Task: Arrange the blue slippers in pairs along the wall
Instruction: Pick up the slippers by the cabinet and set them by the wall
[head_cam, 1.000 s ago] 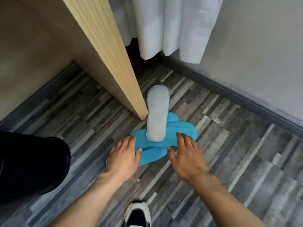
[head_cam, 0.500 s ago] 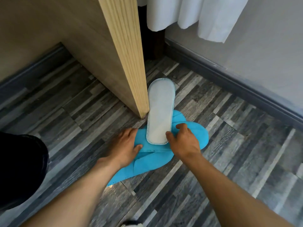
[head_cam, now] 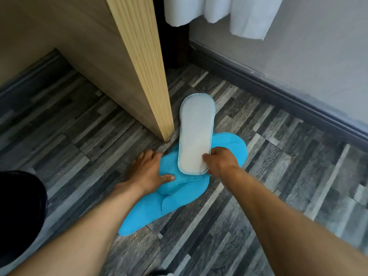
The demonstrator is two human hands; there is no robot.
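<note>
Several blue slippers lie in a crossed heap [head_cam: 179, 196] on the grey wood floor, just in front of a wooden panel's corner. On top lies one slipper turned sole up [head_cam: 196, 132], its whitish sole showing, toe pointing away from me. My right hand [head_cam: 220, 163] pinches the near right edge of that upturned slipper. My left hand [head_cam: 150, 172] rests flat, fingers spread, on the blue slippers underneath at the left. How many slippers lie below the top one is hidden by the overlap.
A light wooden panel [head_cam: 143, 72] stands at centre left, its corner touching the floor beside the heap. The grey wall with a dark skirting board [head_cam: 278, 92] runs along the right. White curtains [head_cam: 215, 10] hang at the top. My dark trouser leg [head_cam: 20, 212] is at the left.
Both hands moved forward onto the heap. My right hand closed on the near edge of the upturned slipper; my left hand pressed down on the blue ones. The camera came closer.
</note>
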